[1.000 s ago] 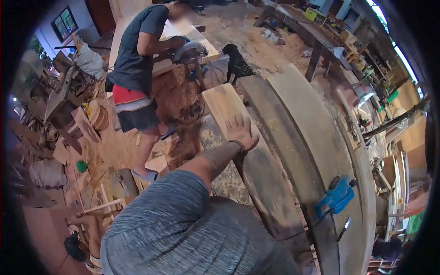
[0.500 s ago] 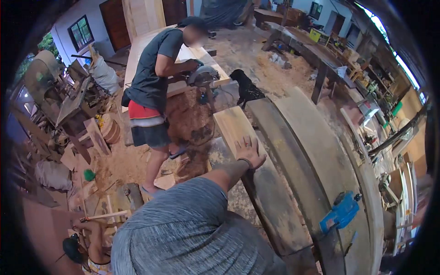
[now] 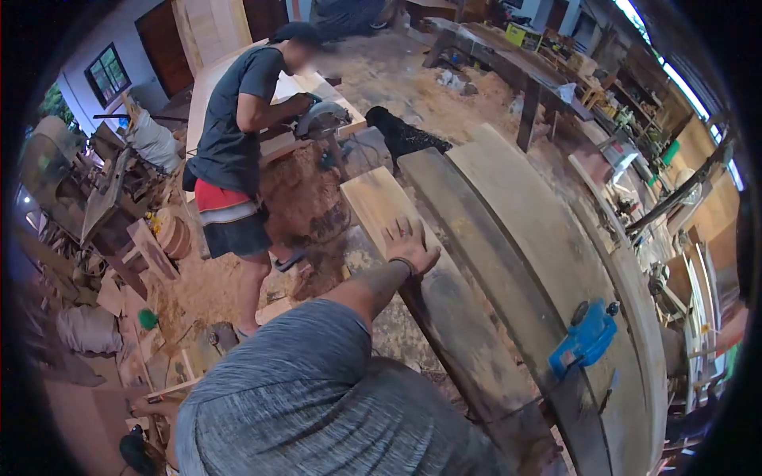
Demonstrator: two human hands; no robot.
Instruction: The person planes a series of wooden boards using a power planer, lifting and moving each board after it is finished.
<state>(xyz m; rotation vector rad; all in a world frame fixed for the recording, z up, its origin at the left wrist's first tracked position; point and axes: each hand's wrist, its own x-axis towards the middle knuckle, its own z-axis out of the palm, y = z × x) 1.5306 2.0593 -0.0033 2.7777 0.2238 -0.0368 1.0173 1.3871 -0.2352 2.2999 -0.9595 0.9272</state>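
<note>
Beneath the left hand (image 3: pixel 413 247), its fingers spread wide, lies the nearest board (image 3: pixel 459 317), set beside a weathered plank (image 3: pixel 486 238). Pale yellowish wood shows at its far end, turning grey-brown and darkly blotched toward the grey shirt (image 3: pixel 286 389)

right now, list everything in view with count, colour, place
board: one, pale and dark-stained, under left hand
planks: at least two, brown and tan, right of board
power tool: one, blue, on planks
circular saw: one, greyish, at standing co-worker's hands
co-workers: two, dark shirt upper left, other partly visible lower left
dog: one, black, beyond planks
sawdust: uncountable, tan, floor
sacks: two, whitish, left
background clutter: too jumbled to count, mixed, edges
left hand: one, dark wristband, flat on board
</note>
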